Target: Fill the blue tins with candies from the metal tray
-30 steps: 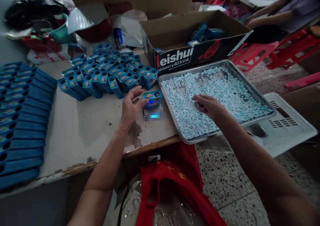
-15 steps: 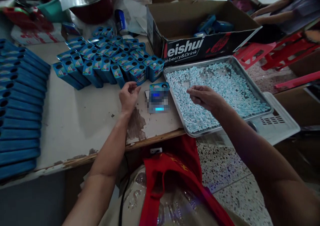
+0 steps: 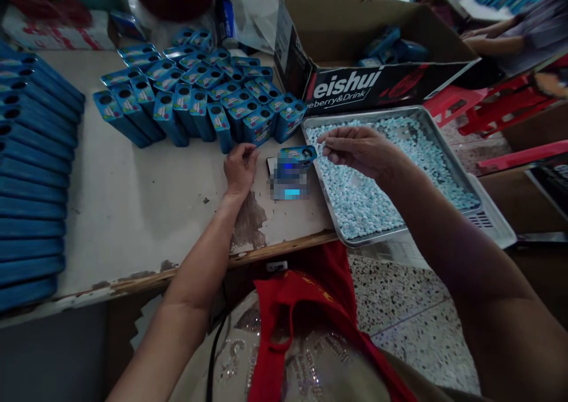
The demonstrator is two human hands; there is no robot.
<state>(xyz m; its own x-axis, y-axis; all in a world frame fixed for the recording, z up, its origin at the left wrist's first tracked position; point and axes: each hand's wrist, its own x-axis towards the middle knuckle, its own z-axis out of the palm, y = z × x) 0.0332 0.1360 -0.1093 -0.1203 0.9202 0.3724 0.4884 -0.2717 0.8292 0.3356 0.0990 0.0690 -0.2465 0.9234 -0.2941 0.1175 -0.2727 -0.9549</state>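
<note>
Candy pieces, pale blue and white, fill the metal tray that overhangs the counter edge on the person's right. The right hand hangs over the tray's near-left corner, its fingertips pinched together and pointing left. I cannot tell whether anything sits in that pinch; it is too small to see, but the grip is drawn close, not spread.

Just to the left of those fingertips, almost touching, stands a single small blue tin on what looks like a little scale, partly blurred. The tin's hole faces up and toward the pinching hand, so the opening lies directly leftward of the grip and slightly below it. The right hand is plainly the nearer of the two to that opening.

The left hand rests on the counter on the other side of the scale, fingers curled loosely, holding nothing, its fingertips up against the front row of blue tins. Those tins stand packed in rows, tilted back, holes up. Farther left lie stacked blue sleeves. Behind the tray sits an open cardboard box with more blue packs inside. Another person's arm shows at the far right, well apart.
</note>
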